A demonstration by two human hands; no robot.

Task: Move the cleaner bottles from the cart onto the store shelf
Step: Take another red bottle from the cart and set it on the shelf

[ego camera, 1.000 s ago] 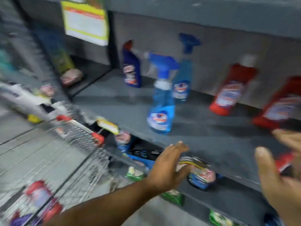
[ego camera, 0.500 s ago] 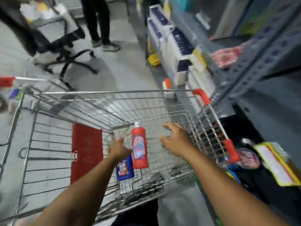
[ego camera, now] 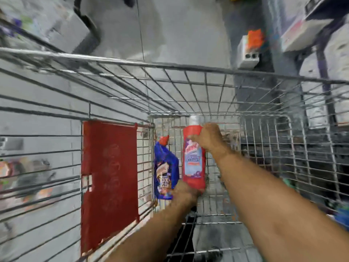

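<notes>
While we leaned over the wire cart [ego camera: 188, 68], both our arms reached down inside it. Our right hand [ego camera: 208, 138] was wrapped around the shoulder of the red bottle [ego camera: 193, 163], just under its white cap, gripping it firmly. The bottle stood upright in the basket. Our left hand [ego camera: 186, 191] sat at the red bottle's base, touching it, though we could not tell whether those fingers were closed. Just beside, on the left, the blue bottle [ego camera: 165, 174] with a red cap leaned against the wire divider, next to the red flap [ego camera: 109, 178].
</notes>
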